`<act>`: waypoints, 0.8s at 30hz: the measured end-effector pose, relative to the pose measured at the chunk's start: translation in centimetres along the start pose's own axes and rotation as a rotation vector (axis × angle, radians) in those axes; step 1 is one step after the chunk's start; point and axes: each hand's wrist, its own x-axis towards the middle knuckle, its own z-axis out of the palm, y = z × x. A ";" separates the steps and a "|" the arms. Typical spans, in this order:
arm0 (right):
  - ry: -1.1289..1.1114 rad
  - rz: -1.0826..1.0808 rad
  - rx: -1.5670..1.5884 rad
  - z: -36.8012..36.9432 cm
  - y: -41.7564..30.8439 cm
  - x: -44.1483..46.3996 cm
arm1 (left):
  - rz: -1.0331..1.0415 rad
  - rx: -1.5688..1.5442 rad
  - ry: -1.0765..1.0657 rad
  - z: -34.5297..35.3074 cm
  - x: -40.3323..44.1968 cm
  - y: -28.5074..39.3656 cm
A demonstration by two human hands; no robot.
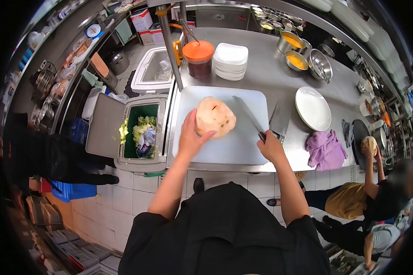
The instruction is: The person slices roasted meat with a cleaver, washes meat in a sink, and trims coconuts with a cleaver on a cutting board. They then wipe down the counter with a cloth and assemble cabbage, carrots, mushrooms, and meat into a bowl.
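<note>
My left hand is closed around the side of a large, round, pale peeled vegetable with a few dark spots and slits on its face. It is held over the white cutting board; whether its underside touches the board I cannot tell. My right hand is wrapped round the handle of a long knife, whose blade points up and left across the board, apart from the vegetable. Just right of the board lies a broad-bladed cleaver, its handle end close to my right hand.
A bin with greenish scraps stands at the left. Behind the board are an orange-lidded tub and stacked white dishes. A white plate, a purple cloth and metal bowls sit rightward. Other people stand at both sides.
</note>
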 end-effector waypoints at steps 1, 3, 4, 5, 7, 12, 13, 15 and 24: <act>0.001 0.065 0.090 -0.9 -0.2 -0.8 | -0.059 -0.196 -0.144 -1.1 1.1 -1.1; 0.103 -0.035 0.120 -2.1 -1.3 -3.2 | -0.115 -0.393 -0.275 -2.0 3.0 -2.2; 0.043 0.004 0.238 -2.9 -2.5 -4.4 | -0.085 -0.311 -0.347 -2.3 3.6 -2.5; -0.022 0.047 0.355 -3.6 -3.8 -5.6 | -0.060 -0.229 -0.420 -2.6 3.7 -2.8; 0.028 -0.045 0.459 -3.9 -6.7 -7.8 | -0.097 -0.265 -0.394 -2.7 3.2 -2.5; 0.035 -0.151 0.310 -2.1 -11.1 -8.3 | -0.110 -0.356 -0.348 -2.5 2.7 -2.7; 0.037 -0.152 0.303 -1.4 -10.9 -8.1 | -0.115 -0.335 -0.355 -2.7 2.7 -2.6; 0.066 -0.182 0.268 0.5 -10.2 -7.8 | -0.116 -0.320 -0.357 -3.0 2.9 -2.4; 0.231 -0.137 0.404 -4.1 -12.4 -8.2 | -0.121 -0.155 -0.211 -4.6 1.6 -2.4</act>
